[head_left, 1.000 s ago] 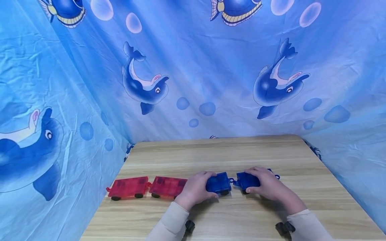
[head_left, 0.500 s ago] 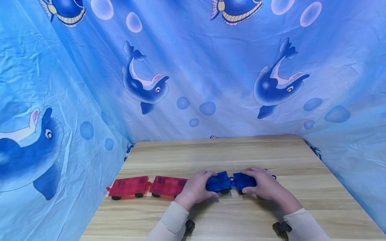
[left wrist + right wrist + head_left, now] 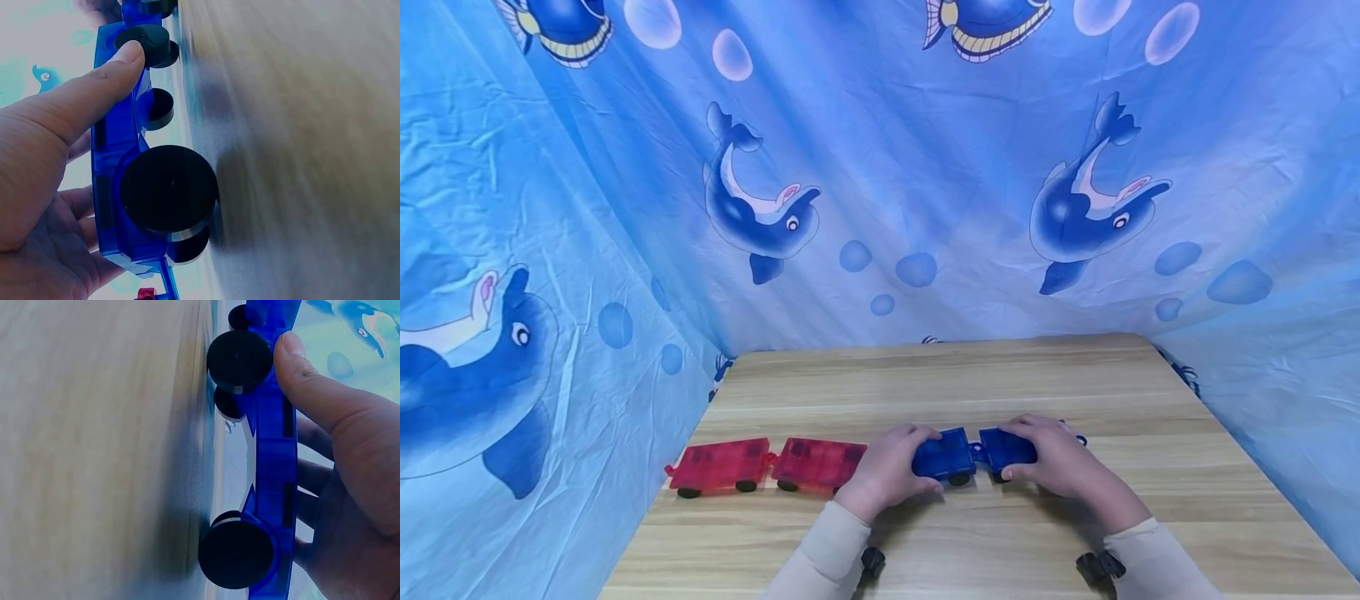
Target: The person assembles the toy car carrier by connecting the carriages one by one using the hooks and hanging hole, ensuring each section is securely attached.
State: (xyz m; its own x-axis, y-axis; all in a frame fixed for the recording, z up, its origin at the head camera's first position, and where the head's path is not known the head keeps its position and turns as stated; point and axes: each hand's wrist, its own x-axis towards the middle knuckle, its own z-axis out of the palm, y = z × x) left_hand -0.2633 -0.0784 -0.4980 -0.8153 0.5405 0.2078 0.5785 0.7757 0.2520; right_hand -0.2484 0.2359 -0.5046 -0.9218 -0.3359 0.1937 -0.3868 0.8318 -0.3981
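My left hand grips a translucent blue toy train wagon from above. In the left wrist view its thumb lies on a black wheel. A second blue wagon stands to the right, held by my right hand between thumb and fingers. Between the two wagons, their hook and ring coupling overlap. Thumb and fingers sit on opposite sides of the right wagon in the right wrist view. My left hand hides the first wagon's left end.
Two red wagons stand in line to the left, coupled by a red hook. Everything rests on a wood-grain table. A blue cloth printed with dolphins hangs behind and along both sides.
My right hand has slid its blue wagon slightly left, so the gap at the coupling has closed. The left hand and the red wagons have stayed in place.
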